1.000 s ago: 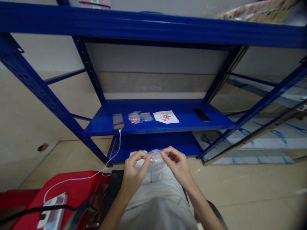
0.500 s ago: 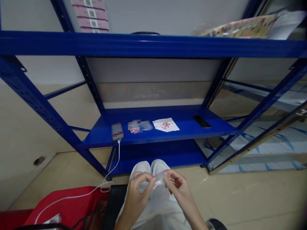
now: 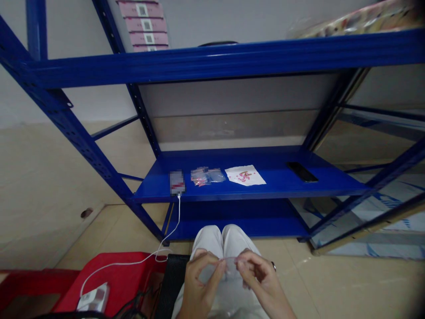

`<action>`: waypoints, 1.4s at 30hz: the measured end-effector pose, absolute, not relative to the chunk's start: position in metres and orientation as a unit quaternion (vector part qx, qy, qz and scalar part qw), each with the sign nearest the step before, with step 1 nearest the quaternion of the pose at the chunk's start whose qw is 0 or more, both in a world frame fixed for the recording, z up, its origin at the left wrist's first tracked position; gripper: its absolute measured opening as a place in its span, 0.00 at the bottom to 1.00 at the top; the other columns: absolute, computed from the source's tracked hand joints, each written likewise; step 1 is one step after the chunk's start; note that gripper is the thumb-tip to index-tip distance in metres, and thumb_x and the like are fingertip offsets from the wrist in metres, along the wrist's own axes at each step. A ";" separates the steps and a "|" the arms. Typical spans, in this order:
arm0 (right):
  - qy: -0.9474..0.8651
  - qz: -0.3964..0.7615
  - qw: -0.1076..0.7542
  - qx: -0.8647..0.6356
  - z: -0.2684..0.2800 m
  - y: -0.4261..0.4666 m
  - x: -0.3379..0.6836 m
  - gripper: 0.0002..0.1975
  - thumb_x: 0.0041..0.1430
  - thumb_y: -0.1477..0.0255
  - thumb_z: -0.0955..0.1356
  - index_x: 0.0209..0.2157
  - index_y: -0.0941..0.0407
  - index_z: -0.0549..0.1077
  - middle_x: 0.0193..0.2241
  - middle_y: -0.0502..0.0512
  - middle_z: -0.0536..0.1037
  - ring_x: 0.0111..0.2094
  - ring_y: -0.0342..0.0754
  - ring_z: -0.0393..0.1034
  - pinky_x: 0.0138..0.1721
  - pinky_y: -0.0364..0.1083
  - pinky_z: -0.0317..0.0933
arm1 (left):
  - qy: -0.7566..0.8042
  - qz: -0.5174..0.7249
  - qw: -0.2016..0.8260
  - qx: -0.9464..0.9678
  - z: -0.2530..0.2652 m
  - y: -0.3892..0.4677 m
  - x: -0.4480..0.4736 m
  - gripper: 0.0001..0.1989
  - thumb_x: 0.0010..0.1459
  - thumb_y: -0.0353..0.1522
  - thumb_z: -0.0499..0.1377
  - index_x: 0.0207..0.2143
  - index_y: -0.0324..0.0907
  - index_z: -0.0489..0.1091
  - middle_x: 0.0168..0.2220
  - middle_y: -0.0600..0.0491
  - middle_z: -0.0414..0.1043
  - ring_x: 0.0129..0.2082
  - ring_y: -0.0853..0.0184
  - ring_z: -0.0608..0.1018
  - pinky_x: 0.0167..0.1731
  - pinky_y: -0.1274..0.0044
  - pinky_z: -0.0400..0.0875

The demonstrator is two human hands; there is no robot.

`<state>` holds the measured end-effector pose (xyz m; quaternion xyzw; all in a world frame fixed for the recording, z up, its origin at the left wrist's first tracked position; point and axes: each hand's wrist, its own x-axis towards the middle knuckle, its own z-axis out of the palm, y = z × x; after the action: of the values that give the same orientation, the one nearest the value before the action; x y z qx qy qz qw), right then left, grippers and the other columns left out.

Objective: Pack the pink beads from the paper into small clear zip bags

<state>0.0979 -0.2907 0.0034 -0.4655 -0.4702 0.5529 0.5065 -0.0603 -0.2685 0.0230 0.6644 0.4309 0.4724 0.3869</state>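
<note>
Above my lap, a small clear plastic zip bag (image 3: 231,266) is stretched between my two hands. My left hand (image 3: 203,275) pinches one top corner between thumb and index finger. The opposite corner is in the fingertips of my right hand (image 3: 256,272), whose other fingers are curled. What the bag contains is too blurred to tell. On the blue shelf ahead, a white sheet of paper (image 3: 237,178) carries small pink pieces (image 3: 245,178). Left of the paper lie more clear zip bags (image 3: 217,176), some with pink pieces (image 3: 199,179) inside.
A black phone (image 3: 302,171) lies on the right of the blue shelf (image 3: 265,153). At its left, a blurred device (image 3: 177,181) is plugged to a white cable (image 3: 179,217). A red stool (image 3: 122,283) with a white charger (image 3: 94,299) stands to my left.
The shelf scene has shifted right in view as my head turned left. Both hands still grip the bag, lower in view, with the bag's top edge now held more level.
</note>
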 end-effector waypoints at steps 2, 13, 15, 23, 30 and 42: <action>-0.460 0.569 0.515 -0.447 0.006 -0.292 0.096 0.12 0.54 0.62 0.66 0.25 0.57 0.67 0.19 0.47 0.63 0.20 0.39 0.57 0.20 0.38 0.54 | 0.411 0.481 0.412 0.655 0.020 -0.270 -0.060 0.13 0.55 0.35 0.56 0.19 0.40 0.70 0.19 0.54 0.69 0.25 0.69 0.70 0.30 0.78 0.62; -0.381 0.599 0.568 -0.416 -0.001 -0.284 0.096 0.17 0.52 0.59 0.67 0.21 0.57 0.63 0.20 0.46 0.63 0.18 0.38 0.58 0.19 0.38 0.52 | 0.407 0.436 0.444 0.668 0.008 -0.253 -0.058 0.13 0.55 0.36 0.55 0.22 0.39 0.71 0.22 0.53 0.68 0.25 0.70 0.72 0.27 0.81 0.63; -0.401 0.602 0.542 -0.428 -0.006 -0.280 0.099 0.16 0.53 0.58 0.66 0.24 0.57 0.65 0.20 0.46 0.64 0.17 0.37 0.57 0.19 0.38 0.50 | 0.419 0.426 0.430 0.677 0.008 -0.247 -0.056 0.15 0.58 0.36 0.52 0.23 0.40 0.72 0.21 0.53 0.70 0.26 0.69 0.72 0.28 0.81 0.64; -0.459 0.557 0.497 -0.482 -0.006 -0.238 0.105 0.20 0.53 0.53 0.64 0.26 0.57 0.69 0.24 0.51 0.67 0.20 0.40 0.59 0.20 0.40 0.52 | 0.477 0.456 0.275 0.699 -0.003 -0.222 -0.057 0.15 0.57 0.34 0.52 0.20 0.43 0.71 0.16 0.55 0.70 0.23 0.68 0.72 0.28 0.80 0.66; -0.502 0.527 0.465 -0.504 -0.024 -0.198 0.094 0.19 0.48 0.54 0.67 0.19 0.57 0.69 0.17 0.49 0.65 0.21 0.42 0.58 0.23 0.41 0.52 | 0.474 0.466 0.266 0.698 -0.026 -0.187 -0.062 0.13 0.56 0.37 0.55 0.24 0.45 0.75 0.14 0.56 0.70 0.20 0.70 0.73 0.22 0.82 0.66; -0.529 0.454 0.472 -0.539 0.000 -0.152 0.098 0.17 0.51 0.59 0.67 0.21 0.59 0.71 0.17 0.48 0.68 0.20 0.40 0.59 0.23 0.40 0.51 | 0.472 0.443 0.358 0.673 -0.018 -0.142 -0.059 0.12 0.57 0.36 0.52 0.29 0.42 0.73 0.22 0.55 0.73 0.23 0.70 0.76 0.24 0.82 0.71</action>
<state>0.0978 -0.1523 -0.0003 -0.5394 -0.5295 0.4538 0.4719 -0.0593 -0.1417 -0.0178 0.6729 0.4723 0.4426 0.3580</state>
